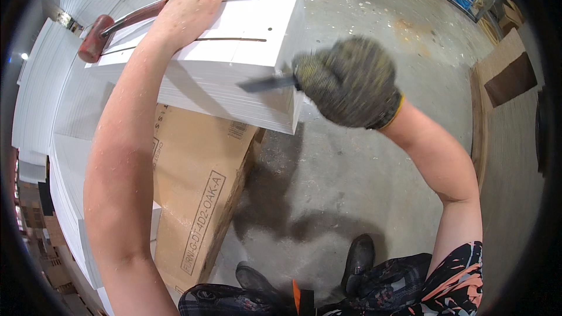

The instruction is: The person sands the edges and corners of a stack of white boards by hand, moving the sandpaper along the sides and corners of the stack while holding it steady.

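Observation:
My bare left hand (pixel 192 9) lies flat, palm down, on top of a thick stack of white panels (pixel 246 58), fingers together and pointing to the right. My right hand (pixel 349 82) wears a dark knitted glove with a yellow cuff and is closed around a tool with a dark flat blade (pixel 264 83). The blade points left against the stack's side face near its right corner. The glove is motion-blurred. A mallet with a dark red head (pixel 93 41) rests on the stack's far left, its handle running under my left hand.
The white stack sits on a tall brown cardboard box (pixel 199 187) standing on a grey concrete floor (pixel 351 164). More stacks of white panels (pixel 41 93) fill the left side. Brown boards (pixel 506 73) lean at the right. My dark shoes (pixel 358 260) show at the bottom.

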The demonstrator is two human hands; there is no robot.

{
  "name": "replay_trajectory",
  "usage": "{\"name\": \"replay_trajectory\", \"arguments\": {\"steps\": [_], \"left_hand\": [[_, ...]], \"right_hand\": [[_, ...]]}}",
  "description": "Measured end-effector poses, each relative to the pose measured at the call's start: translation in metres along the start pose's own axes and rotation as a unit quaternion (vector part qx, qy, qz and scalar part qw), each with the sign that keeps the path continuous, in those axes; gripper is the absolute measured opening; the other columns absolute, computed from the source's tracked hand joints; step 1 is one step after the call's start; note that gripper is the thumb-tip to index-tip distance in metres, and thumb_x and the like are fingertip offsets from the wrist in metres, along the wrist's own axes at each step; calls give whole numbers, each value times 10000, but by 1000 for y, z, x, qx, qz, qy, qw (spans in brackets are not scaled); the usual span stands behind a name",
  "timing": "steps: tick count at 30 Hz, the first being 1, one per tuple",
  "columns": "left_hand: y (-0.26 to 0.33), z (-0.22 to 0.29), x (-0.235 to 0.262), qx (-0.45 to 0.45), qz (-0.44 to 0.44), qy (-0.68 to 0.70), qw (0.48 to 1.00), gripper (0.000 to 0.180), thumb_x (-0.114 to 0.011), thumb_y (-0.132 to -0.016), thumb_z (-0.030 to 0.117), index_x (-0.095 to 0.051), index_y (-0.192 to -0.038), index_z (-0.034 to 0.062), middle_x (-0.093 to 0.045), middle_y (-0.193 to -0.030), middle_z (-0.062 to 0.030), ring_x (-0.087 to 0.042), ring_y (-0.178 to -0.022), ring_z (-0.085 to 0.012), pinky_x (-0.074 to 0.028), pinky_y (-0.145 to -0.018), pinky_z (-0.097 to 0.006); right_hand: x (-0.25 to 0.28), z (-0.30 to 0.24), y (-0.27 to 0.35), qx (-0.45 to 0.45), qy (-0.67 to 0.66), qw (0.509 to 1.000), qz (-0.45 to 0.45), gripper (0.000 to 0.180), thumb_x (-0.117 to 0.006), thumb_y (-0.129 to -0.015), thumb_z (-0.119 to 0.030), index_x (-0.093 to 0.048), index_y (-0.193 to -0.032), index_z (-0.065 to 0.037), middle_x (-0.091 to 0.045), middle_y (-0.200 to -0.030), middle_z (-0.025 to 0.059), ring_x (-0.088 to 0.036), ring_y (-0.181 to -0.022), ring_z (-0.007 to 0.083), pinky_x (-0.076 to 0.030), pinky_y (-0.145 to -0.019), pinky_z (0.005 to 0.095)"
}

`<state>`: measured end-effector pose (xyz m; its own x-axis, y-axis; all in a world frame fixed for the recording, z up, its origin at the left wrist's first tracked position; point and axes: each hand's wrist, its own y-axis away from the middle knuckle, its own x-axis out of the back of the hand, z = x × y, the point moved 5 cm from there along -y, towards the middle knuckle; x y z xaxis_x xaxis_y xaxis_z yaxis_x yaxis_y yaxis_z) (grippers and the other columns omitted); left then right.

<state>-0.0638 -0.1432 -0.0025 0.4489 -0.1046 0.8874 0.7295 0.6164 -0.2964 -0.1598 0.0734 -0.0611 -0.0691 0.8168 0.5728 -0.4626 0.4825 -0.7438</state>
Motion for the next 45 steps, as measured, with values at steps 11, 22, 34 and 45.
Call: {"name": "replay_trajectory", "arguments": {"steps": [11, 22, 34, 45], "left_hand": [[-3, 9, -3, -7, 3, 7, 1000, 492, -371, -983, 373, -549, -1326, 68, -611, -1275, -192, -539, -1228, -348, -387, -1055, -390], [-2, 2, -3, -2, -4, 7, 1000, 480, -392, -987, 362, -556, -1318, 56, -618, -1275, -169, -552, -1217, -325, -391, -1050, -380], [3, 4, 1, -4, 1, -2, 1000, 484, -381, -979, 337, -556, -1316, 36, -605, -1283, -202, -546, -1228, -339, -391, -1057, -379], [-5, 2, -5, 11, -7, 13, 1000, 498, -360, -964, 372, -563, -1323, 93, -622, -1265, -177, -554, -1208, -345, -403, -1042, -397]], "right_hand": [[-74, -30, 66, 41, -122, 940, -317, 160, -579, -871, -226, -604, -848, -70, -598, -674, 65, -627, -587, 242, -506, -476, 403], [10, 16, -2, 51, 91, 993, 56, 190, -617, -835, -236, -673, -1012, -196, -630, -943, 13, -614, -759, 174, -465, -545, 341], [-4, 30, -30, -46, 40, 998, -8, 300, -630, -845, -217, -644, -1132, -130, -640, -979, 41, -620, -850, 207, -480, -697, 374], [-91, -82, 131, 52, -95, 947, -303, 281, -577, -836, -205, -596, -996, 26, -620, -690, 81, -632, -551, 244, -493, -457, 389]]}}
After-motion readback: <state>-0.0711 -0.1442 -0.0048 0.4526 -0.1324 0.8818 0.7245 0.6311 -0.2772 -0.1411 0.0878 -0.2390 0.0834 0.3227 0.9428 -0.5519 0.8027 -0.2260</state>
